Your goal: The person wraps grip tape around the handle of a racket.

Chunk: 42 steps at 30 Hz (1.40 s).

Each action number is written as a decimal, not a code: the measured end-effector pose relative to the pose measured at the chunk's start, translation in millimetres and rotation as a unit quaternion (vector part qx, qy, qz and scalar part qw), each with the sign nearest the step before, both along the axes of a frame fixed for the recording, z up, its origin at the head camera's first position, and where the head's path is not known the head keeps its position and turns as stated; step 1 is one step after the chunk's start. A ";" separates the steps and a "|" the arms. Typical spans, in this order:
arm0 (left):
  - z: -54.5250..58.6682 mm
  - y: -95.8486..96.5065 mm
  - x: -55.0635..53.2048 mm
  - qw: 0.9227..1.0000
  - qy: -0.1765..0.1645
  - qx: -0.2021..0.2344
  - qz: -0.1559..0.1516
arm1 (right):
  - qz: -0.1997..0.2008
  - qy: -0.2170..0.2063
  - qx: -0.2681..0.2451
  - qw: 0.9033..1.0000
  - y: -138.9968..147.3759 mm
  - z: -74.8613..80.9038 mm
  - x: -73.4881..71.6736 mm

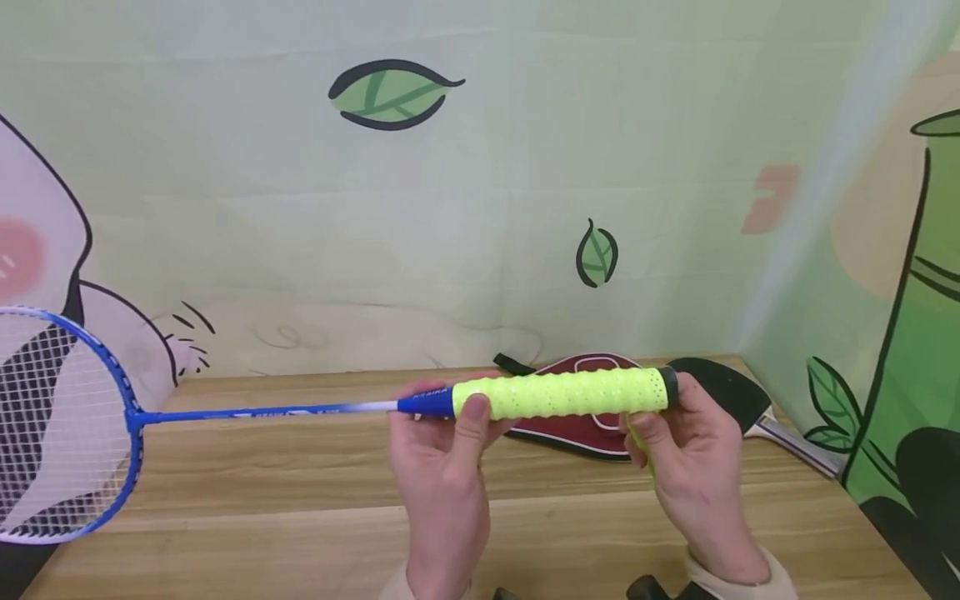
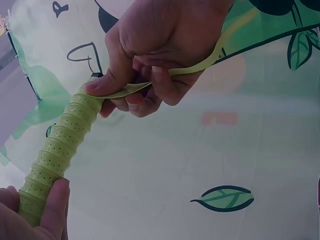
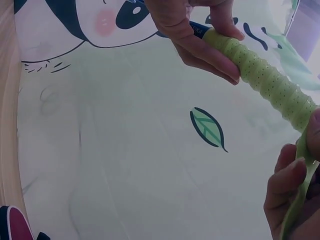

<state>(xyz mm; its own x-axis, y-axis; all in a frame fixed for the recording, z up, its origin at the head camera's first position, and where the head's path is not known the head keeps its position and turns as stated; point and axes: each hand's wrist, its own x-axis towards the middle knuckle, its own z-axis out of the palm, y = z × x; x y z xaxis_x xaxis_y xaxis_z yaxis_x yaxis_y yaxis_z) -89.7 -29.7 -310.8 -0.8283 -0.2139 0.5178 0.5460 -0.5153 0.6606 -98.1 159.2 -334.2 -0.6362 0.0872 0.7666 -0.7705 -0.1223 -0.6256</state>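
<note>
A badminton racket [image 1: 232, 414] with a blue frame is held level in the head view, its head cut off at the left edge. Yellow-green perforated grip tape [image 1: 562, 395] winds in ridges around its handle, up to the black end cap [image 1: 672, 387]. My left hand [image 1: 448, 475] grips the handle beside the blue cone [image 1: 425, 403], thumb in front. My right hand [image 1: 697, 467] is at the cap end and pinches the tape between thumb and fingers. From there a loose strip of tape [image 2: 192, 68] trails past the right palm in the left wrist view.
Behind the handle, a dark red paddle case [image 1: 570, 437] lies on the wooden table [image 1: 300, 483]. A black table tennis paddle [image 1: 720, 385] lies at the back right, handle toward the right edge. A cartoon-printed backdrop [image 1: 480, 208] rises behind the table.
</note>
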 end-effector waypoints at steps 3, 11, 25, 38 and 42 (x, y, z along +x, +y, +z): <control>-0.4 -0.4 -0.5 1.000 0.005 0.005 -0.007 | -0.004 0.020 -0.015 1.000 -1.6 -0.1 -2.9; -1.7 0.2 0.2 1.000 0.014 0.005 -0.011 | 0.006 0.082 -0.048 0.996 -7.9 -1.9 -11.2; -2.0 -0.4 -0.1 0.999 -0.041 0.028 -0.010 | -0.042 0.100 -0.026 0.994 -5.1 -8.4 -7.8; -4.3 3.3 -4.6 0.997 -0.018 0.037 -0.061 | -0.051 0.055 -0.026 0.997 -4.2 -8.3 -3.8; -6.9 8.5 -11.1 0.985 0.122 0.043 -0.116 | -0.021 0.027 -0.050 0.998 -2.7 -5.2 -6.3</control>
<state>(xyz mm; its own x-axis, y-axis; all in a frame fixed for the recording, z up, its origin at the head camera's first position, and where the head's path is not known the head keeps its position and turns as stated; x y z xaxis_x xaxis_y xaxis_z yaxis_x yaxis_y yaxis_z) -100.7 -21.3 -317.7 -0.7126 -0.0854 0.6963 0.5447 -0.6928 0.4725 -104.3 156.5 -339.4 -0.5880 0.1905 0.7861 -0.8088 -0.1500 -0.5686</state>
